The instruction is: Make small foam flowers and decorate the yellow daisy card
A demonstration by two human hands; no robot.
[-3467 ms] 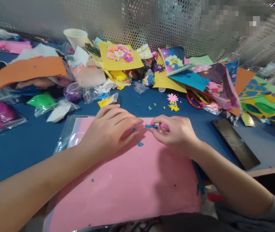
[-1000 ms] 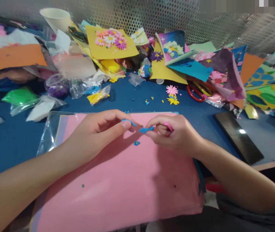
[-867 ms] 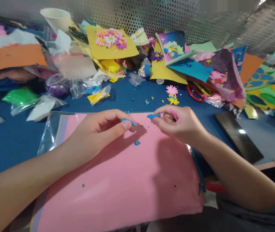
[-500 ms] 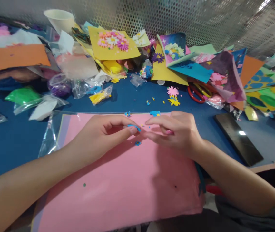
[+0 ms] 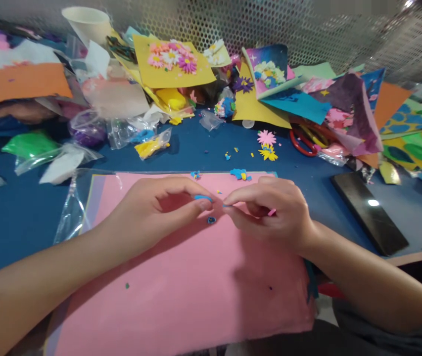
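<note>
Thin blue clay strip (image 5: pixel 202 198) sits pinched between the thumb and fingers (image 5: pixel 184 187) of my left hand (image 5: pixel 151 212), just above the pink foam sheet (image 5: pixel 181 296); my right hand (image 5: pixel 273 212) pinches a tiny blue scrap (image 5: pixel 225 205). Light pressure avoids squashing either.

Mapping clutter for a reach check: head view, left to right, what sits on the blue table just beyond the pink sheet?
green modelling clay in a bag → yellow scraps in a bag → pink foam flower → red-handled scissors → dark flat slab
</note>
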